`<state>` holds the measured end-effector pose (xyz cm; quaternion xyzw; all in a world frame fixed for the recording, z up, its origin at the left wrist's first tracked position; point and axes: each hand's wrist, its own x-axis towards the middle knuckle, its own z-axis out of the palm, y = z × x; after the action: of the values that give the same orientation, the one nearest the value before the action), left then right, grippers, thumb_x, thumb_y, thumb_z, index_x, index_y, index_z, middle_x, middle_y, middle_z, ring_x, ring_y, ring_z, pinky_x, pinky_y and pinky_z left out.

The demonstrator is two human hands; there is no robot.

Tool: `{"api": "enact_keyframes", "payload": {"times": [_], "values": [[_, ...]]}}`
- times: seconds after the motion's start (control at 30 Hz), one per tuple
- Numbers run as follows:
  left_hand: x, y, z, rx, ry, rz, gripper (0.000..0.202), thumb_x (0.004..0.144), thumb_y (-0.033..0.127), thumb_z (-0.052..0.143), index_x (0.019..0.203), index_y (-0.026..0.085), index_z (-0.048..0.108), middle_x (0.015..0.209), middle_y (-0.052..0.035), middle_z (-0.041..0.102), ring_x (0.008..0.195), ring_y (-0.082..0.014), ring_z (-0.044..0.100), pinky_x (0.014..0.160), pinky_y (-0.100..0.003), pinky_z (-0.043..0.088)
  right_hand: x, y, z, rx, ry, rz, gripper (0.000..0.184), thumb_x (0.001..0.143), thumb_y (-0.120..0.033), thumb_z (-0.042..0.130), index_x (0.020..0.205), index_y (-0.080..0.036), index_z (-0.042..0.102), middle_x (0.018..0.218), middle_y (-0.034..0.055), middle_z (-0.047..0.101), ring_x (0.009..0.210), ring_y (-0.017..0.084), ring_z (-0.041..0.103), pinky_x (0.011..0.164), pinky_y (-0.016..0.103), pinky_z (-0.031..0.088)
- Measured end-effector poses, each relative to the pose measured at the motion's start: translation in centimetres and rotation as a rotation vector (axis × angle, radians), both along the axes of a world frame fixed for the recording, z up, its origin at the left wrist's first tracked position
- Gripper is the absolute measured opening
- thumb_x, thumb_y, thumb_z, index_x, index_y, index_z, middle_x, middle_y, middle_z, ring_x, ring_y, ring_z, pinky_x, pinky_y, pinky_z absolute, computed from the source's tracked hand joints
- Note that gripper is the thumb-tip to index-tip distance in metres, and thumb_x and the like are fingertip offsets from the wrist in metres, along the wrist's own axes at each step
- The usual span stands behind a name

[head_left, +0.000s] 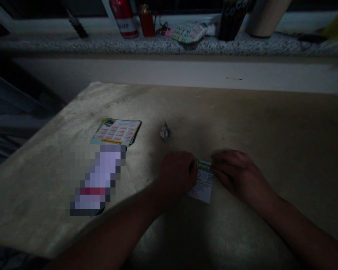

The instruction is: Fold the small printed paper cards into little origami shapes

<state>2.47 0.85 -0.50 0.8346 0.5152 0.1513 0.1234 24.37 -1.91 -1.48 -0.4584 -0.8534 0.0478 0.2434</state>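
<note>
A small printed card (204, 185), white with a green band along its top, lies low over the table between my hands. My left hand (178, 170) is closed at the card's left edge, its curled fingers covering that side. At the upper right corner, my right hand (233, 168) pinches the card between thumb and fingers. Beyond my left hand sits a small folded paper piece (165, 132) with a pointed top. A stack of printed calendar cards (116, 131) rests further left.
A phone (101, 176), blurred out in blocks, lies left of my left forearm on the table (284, 123). Along the windowsill (157, 47) stand a red can (125, 18), an orange bottle (147, 22), a crumpled patterned paper piece (189, 33), a dark cup (232, 20) and a beige cylinder (267, 17).
</note>
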Motion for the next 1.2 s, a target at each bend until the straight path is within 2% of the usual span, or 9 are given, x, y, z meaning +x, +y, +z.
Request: {"api": "enact_keyframes", "payload": {"times": [0.2, 0.43, 0.67, 0.8, 0.87, 1.0, 1.1, 1.2], "values": [[0.0, 0.0, -0.3, 0.016, -0.016, 0.001, 0.021, 0.091, 0.03, 0.054, 0.077, 0.018, 0.063, 0.07, -0.0041, 0.063, 0.067, -0.0186, 0.057, 0.074, -0.035, 0.039, 0.0, -0.7, 0.7, -0.033, -0.09, 0.005, 0.021, 0.094, -0.035, 0.063, 0.105, -0.02, 0.074, 0.122, 0.0091, 0.071, 0.113, 0.029, 0.062, 0.098, 0.047, 0.051], [-0.1, 0.1, -0.1, -0.019, -0.031, 0.019, 0.021, 0.09, 0.03, 0.056, 0.075, 0.018, 0.064, 0.069, -0.0041, 0.064, 0.065, -0.0184, 0.056, 0.073, -0.034, 0.04, 0.2, -1.3, 0.9, -0.086, -0.095, -0.014, 0.036, 0.085, -0.045, 0.072, 0.111, -0.02, 0.072, 0.13, 0.0106, 0.066, 0.118, 0.033, 0.059, 0.101, 0.05, 0.049], [-0.1, 0.0, 0.0, -0.014, -0.022, 0.04, 0.019, 0.089, 0.028, 0.057, 0.076, 0.017, 0.066, 0.069, -0.0033, 0.065, 0.069, -0.0179, 0.059, 0.077, -0.034, 0.044, -0.5, -2.1, 1.3, -0.188, -0.125, -0.074, 0.079, 0.062, -0.062, 0.082, 0.126, -0.019, 0.064, 0.137, 0.0132, 0.061, 0.126, 0.038, 0.054, 0.106, 0.056, 0.043], [-0.6, 0.2, 0.0, -0.083, -0.176, 0.07, 0.021, 0.088, 0.03, 0.059, 0.074, 0.016, 0.067, 0.067, -0.0024, 0.064, 0.066, -0.0165, 0.058, 0.071, -0.032, 0.046, -0.2, -2.1, 1.2, -0.234, -0.029, -0.068, 0.104, 0.045, -0.066, 0.089, 0.132, -0.019, 0.057, 0.139, 0.015, 0.058, 0.13, 0.041, 0.051, 0.109, 0.058, 0.041], [-1.1, 0.3, 0.1, -0.203, -0.395, 0.105, 0.023, 0.088, 0.032, 0.06, 0.074, 0.016, 0.067, 0.066, -0.0013, 0.064, 0.063, -0.0147, 0.058, 0.063, -0.028, 0.045, 0.2, -1.9, 1.3, -0.269, 0.11, -0.093, 0.097, 0.051, -0.06, 0.089, 0.134, -0.021, 0.055, 0.137, 0.0137, 0.061, 0.127, 0.038, 0.055, 0.106, 0.056, 0.046], [-1.4, 0.0, 0.4, -0.471, -0.938, 0.197, 0.022, 0.084, 0.036, 0.067, 0.076, 0.015, 0.067, 0.067, 0.0011, 0.066, 0.06, -0.0108, 0.059, 0.056, -0.021, 0.047, 0.2, -1.7, 1.9, -0.345, 0.486, -0.24, 0.056, 0.076, -0.043, 0.08, 0.125, -0.025, 0.061, 0.116, 0.0079, 0.074, 0.107, 0.028, 0.07, 0.097, 0.047, 0.056], [-0.9, -0.5, 0.7, -0.546, -1.146, 0.229, 0.02, 0.08, 0.034, 0.074, 0.076, 0.015, 0.069, 0.067, 0.0023, 0.066, 0.06, -0.0081, 0.059, 0.058, -0.018, 0.048, -0.5, -2.0, 2.4, -0.518, 0.811, -0.258, 0.026, 0.082, -0.035, 0.075, 0.107, -0.026, 0.071, 0.095, 0.0033, 0.08, 0.085, 0.02, 0.077, 0.079, 0.033, 0.064], [-0.3, -1.0, 0.8, -0.679, -1.264, 0.23, 0.02, 0.078, 0.034, 0.078, 0.077, 0.015, 0.071, 0.067, 0.0025, 0.068, 0.061, -0.0076, 0.061, 0.059, -0.017, 0.051, -1.2, -2.2, 2.5, -0.641, 0.981, -0.223, 0.007, 0.08, -0.027, 0.077, 0.087, -0.024, 0.077, 0.08, 0.0007, 0.081, 0.071, 0.016, 0.077, 0.066, 0.022, 0.063]]}}
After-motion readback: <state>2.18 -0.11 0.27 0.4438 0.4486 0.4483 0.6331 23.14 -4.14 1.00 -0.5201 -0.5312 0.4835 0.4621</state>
